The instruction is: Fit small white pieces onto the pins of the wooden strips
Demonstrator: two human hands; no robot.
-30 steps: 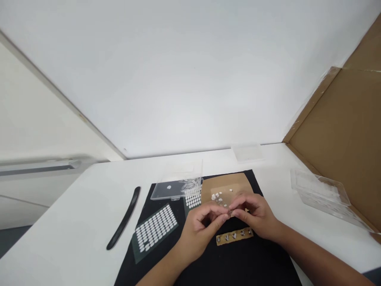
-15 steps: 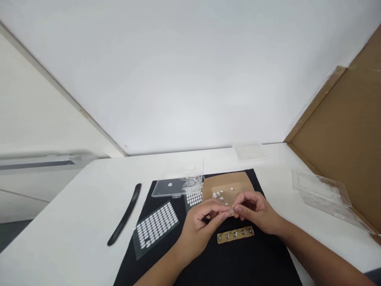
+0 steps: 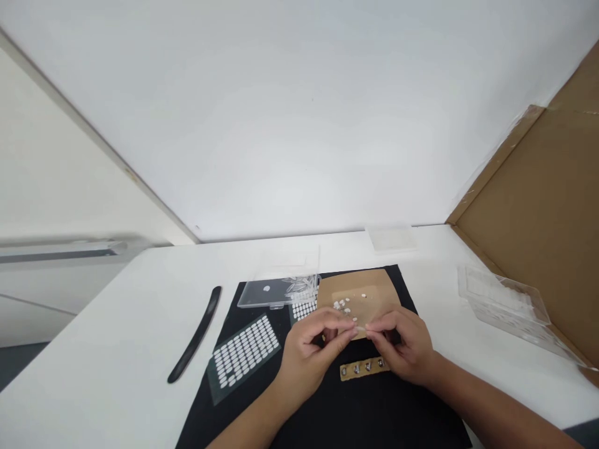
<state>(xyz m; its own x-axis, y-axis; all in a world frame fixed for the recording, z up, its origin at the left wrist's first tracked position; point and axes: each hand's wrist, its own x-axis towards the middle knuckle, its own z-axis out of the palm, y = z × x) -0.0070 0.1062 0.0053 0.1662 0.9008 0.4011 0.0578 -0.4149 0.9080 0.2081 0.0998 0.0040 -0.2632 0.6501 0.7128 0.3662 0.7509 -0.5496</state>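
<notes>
Thumb and forefinger of the left hand [image 3: 306, 352] are pinched together, the other fingers curled loosely behind. The right hand [image 3: 406, 346] mirrors it, thumb and forefinger closed to a point. Between the two sets of fingertips is a small pale piece [image 3: 360, 328], apparently gripped at both ends; it is too tiny to make out its shape, and the fingers cover most of it. It sits in the air above the near edge of a brown sheet [image 3: 384, 287] where white bits [image 3: 347, 310] lie scattered, some too blurred to tell apart.

Just below the hands, a gold strip [image 3: 362, 370] with shiny metal bits lies on the black mat [image 3: 374, 415]; the right hand hides its right end. Left of the left hand is a green card [image 3: 246, 350] covered in white ovals. A second card [image 3: 303, 310] shows only in part, its lower portion behind the left hand. Beyond it, an open clear box [image 3: 257, 296] holds see-through slivers [image 3: 300, 285] that overlap too much to count. The mat and both forearms run off the bottom of the view, and the desk [image 3: 135, 312] is cut off too.
</notes>
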